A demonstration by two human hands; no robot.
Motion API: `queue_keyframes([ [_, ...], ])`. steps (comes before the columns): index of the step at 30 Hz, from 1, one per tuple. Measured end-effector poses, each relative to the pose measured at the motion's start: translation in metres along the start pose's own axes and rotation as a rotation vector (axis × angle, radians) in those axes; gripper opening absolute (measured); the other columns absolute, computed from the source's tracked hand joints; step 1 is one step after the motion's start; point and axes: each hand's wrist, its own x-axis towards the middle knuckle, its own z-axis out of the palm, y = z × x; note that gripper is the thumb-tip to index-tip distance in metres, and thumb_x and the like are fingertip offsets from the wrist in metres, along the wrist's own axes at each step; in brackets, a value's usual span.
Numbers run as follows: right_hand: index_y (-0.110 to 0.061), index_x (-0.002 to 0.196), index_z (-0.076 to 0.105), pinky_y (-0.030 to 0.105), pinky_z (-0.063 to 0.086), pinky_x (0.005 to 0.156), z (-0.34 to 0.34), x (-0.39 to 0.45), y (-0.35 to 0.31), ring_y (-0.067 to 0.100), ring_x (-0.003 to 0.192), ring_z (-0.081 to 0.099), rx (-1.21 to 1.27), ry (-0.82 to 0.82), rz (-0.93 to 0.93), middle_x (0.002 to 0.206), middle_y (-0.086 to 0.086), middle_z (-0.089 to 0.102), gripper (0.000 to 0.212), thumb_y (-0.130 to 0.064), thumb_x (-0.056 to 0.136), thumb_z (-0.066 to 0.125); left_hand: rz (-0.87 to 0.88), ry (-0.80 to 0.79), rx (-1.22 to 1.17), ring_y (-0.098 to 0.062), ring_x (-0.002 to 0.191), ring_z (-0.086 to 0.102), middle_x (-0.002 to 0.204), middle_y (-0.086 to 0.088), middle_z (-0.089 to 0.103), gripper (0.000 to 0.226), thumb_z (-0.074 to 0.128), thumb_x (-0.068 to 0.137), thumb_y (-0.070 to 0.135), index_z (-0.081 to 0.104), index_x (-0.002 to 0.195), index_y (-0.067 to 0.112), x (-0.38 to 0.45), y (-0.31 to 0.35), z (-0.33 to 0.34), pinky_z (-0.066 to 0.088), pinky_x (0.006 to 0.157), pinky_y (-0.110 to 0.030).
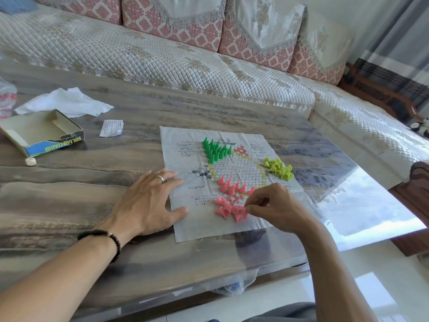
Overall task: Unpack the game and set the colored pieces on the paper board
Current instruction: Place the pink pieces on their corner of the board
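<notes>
The paper board (234,226) lies flat on the table with a star grid printed in its middle. Several dark green pieces (214,150) stand upright at its far left point. Several yellow-green pieces (278,168) lie tumbled at the right point. Several pink pieces (232,188) stand on the near point, and a heap of pink pieces (226,211) lies below them. My right hand (276,206) has curled fingers pinching a pink piece at the heap's right edge. My left hand (148,201) presses flat on the board's left edge.
The opened game box (44,140) sits at the far left of the table, with a white tissue (67,102) behind it and a folded leaflet (111,128) to its right. A small white die-like object (30,161) lies by the box. A quilted sofa runs behind the table.
</notes>
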Motion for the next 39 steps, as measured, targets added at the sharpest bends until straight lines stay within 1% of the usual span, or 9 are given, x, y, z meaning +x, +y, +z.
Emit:
queue_keyframes([
  [3,-0.018,0.074,0.075,0.018,0.046,0.053,-0.007,-0.001,0.002,-0.001,0.055,0.055,0.081,0.081,0.036,0.063,-0.007,0.067,0.011,-0.009,0.080,0.072,-0.003,-0.001,0.005,-0.009,0.141,0.025,0.152,0.009,0.033,0.094,0.026,0.063,0.079,0.041,0.141,0.029,-0.001,-0.001,0.001,0.011,0.118,-0.031],
  [7,-0.013,0.076,0.075,0.009,0.037,0.046,-0.008,0.002,-0.001,-0.002,0.048,0.048,0.040,0.227,0.049,0.060,-0.005,0.063,0.006,-0.012,0.081,0.072,-0.001,0.001,0.003,-0.009,0.141,0.025,0.152,0.008,0.033,0.094,0.026,0.064,0.079,0.042,0.141,0.028,0.000,0.000,0.001,0.010,0.119,-0.030],
  [12,-0.015,0.078,0.075,0.003,0.039,0.054,0.001,0.016,-0.006,-0.004,0.056,0.055,-0.038,0.338,0.059,0.064,-0.016,0.062,0.009,-0.008,0.081,0.069,-0.002,0.002,0.002,-0.010,0.141,0.025,0.152,0.007,0.033,0.096,0.026,0.063,0.080,0.043,0.141,0.027,0.000,0.000,0.001,0.011,0.118,-0.031],
  [18,-0.015,0.077,0.075,0.007,0.041,0.055,0.011,0.027,-0.008,-0.004,0.060,0.057,-0.089,0.296,0.008,0.066,-0.013,0.066,0.009,-0.009,0.080,0.069,0.000,0.011,-0.016,-0.012,0.141,0.026,0.151,0.005,0.035,0.094,0.029,0.063,0.079,0.045,0.139,0.026,0.000,0.000,0.001,0.011,0.119,-0.032],
  [25,-0.016,0.086,0.076,0.020,0.055,0.062,0.015,0.030,-0.008,0.001,0.066,0.062,-0.170,0.229,0.002,0.076,-0.007,0.071,0.014,-0.007,0.082,0.066,-0.004,0.010,-0.016,-0.011,0.141,0.027,0.151,0.006,0.035,0.094,0.029,0.063,0.079,0.045,0.139,0.026,0.000,-0.001,0.002,0.011,0.119,-0.033],
  [29,-0.016,0.086,0.076,0.024,0.056,0.063,0.016,0.031,-0.009,0.003,0.066,0.063,-0.164,0.224,0.014,0.074,-0.007,0.070,0.014,-0.008,0.083,0.066,-0.008,0.007,-0.025,-0.011,0.142,0.025,0.152,0.006,0.034,0.095,0.029,0.063,0.080,0.044,0.140,0.026,0.000,-0.001,0.002,0.011,0.119,-0.033],
  [31,-0.015,0.083,0.075,0.023,0.055,0.063,0.015,0.031,-0.009,0.003,0.066,0.062,-0.156,0.244,0.015,0.072,-0.007,0.069,0.010,-0.009,0.082,0.068,-0.008,0.008,-0.023,-0.011,0.142,0.025,0.152,0.006,0.035,0.095,0.029,0.063,0.080,0.044,0.140,0.027,0.001,-0.002,0.003,0.011,0.119,-0.033],
  [35,-0.015,0.077,0.074,0.008,0.044,0.056,0.008,0.024,-0.007,-0.004,0.060,0.057,-0.106,0.307,0.017,0.066,-0.014,0.065,0.004,-0.014,0.079,0.071,-0.006,0.008,-0.022,-0.011,0.142,0.025,0.152,0.005,0.035,0.095,0.029,0.063,0.079,0.044,0.140,0.026,0.000,-0.001,0.002,0.012,0.119,-0.033],
  [39,-0.022,0.076,0.072,0.010,0.044,0.057,0.008,0.011,-0.003,-0.004,0.062,0.059,-0.086,0.185,0.018,0.069,-0.012,0.066,0.004,-0.019,0.077,0.074,-0.008,0.007,-0.024,-0.011,0.142,0.025,0.152,0.006,0.034,0.096,0.028,0.062,0.079,0.043,0.141,0.026,0.000,0.000,0.001,0.012,0.119,-0.032],
])
